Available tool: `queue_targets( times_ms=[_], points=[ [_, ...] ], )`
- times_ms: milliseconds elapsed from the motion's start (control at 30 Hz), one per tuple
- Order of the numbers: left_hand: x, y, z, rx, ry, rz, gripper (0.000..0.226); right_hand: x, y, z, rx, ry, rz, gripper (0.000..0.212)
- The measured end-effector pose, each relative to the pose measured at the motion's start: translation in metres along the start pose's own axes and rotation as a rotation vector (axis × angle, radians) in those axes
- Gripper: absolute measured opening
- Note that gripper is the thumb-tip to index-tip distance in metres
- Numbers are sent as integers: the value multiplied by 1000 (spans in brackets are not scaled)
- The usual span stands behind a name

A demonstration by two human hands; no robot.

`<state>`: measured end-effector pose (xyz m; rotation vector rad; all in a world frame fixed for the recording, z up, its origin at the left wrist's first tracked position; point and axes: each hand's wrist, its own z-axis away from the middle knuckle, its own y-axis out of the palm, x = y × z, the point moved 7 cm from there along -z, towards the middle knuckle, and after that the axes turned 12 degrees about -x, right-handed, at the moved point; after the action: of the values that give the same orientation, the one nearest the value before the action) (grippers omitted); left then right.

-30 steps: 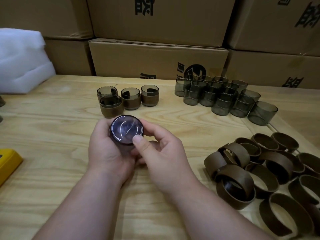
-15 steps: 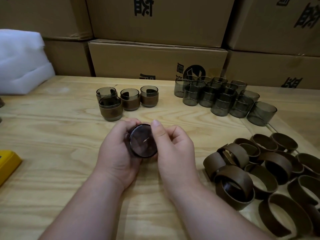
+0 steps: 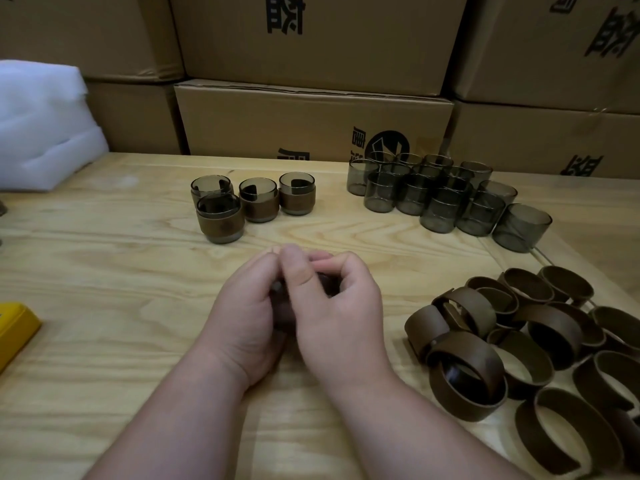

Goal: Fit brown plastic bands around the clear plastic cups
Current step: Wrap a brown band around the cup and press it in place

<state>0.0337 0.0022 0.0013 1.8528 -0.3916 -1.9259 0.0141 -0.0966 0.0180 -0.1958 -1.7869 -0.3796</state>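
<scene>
Held cup (image 3: 282, 308): dark, blurred, almost wholly hidden between the two hands; whether a band sits on it I cannot tell.
Left hand (image 3: 242, 317): fingers curled round the cup from the left.
Right hand (image 3: 337, 313): curled over the cup from the right, thumb across the top, touching the left hand.
Change: half a second ago the cup's round glossy face showed between the hands; now the hands have closed over it and sit a little farther forward.
Banded cups (image 3: 252, 202): four, upright, brown bands round smoky clear walls, just beyond the hands.
Bare cups (image 3: 436, 195): cluster beyond and to the right of the right hand.
Loose brown bands (image 3: 519, 341): heap right of the right hand.
Wooden table (image 3: 104, 289): under both hands.
</scene>
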Motion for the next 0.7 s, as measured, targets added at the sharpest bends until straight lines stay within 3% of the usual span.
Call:
queue_targets(
  times_ms=[100,167,200,367,700],
  points=[
    [-1,-1,0,-26,33,-36,43,0,-5,-5,-65,-3,36,32],
    [-3,-3,-1,-52,65,-17,16,0,-6,-5,-90,-16,41,34],
    [-3,-4,-1,-70,75,1,13,-2,-7,-5,-97,-6,28,35],
    [-7,-3,-1,-111,108,66,39,-15,-5,-4,-97,129,-52,20],
    [-12,-26,-6,-392,73,172,30,-5,7,4,86,-67,291,64]
  ],
)
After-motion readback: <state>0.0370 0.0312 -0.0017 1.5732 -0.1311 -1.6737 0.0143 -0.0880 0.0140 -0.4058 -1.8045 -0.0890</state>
